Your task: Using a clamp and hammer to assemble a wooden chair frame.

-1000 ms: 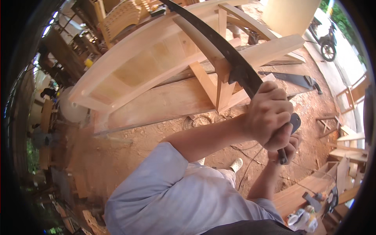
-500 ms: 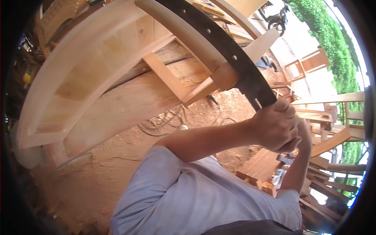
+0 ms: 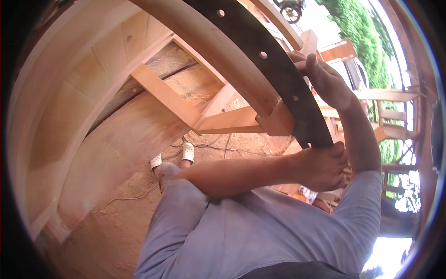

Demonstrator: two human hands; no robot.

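A long black curved strip with a row of round holes [image 3: 280, 69] arcs down from the top. My left hand [image 3: 320, 166] is closed round its lower end. Close to the strip's right edge is my right hand [image 3: 327, 83], fingers stretched and thumb apart; its fingertips are partly behind the strip, so I cannot tell whether they touch it. Along the strip's left side runs a curved wooden rail [image 3: 218, 51], with a small wooden block [image 3: 278, 122] at its lower end.
A large curved wooden panel [image 3: 88, 88] fills the left, on a broad plank [image 3: 125, 135]. A wooden crosspiece [image 3: 165, 95] spans below the rail. White clogs [image 3: 188, 151] and cables are on the dirt floor [image 3: 134, 195]. Wooden frames [image 3: 395, 116] stand right; a motorcycle [image 3: 291, 11] is beyond.
My right hand has left the strip's lower end beside my left hand and moved up along its right edge, opening. My left hand keeps its hold. The view has shifted, bringing the clogs into sight.
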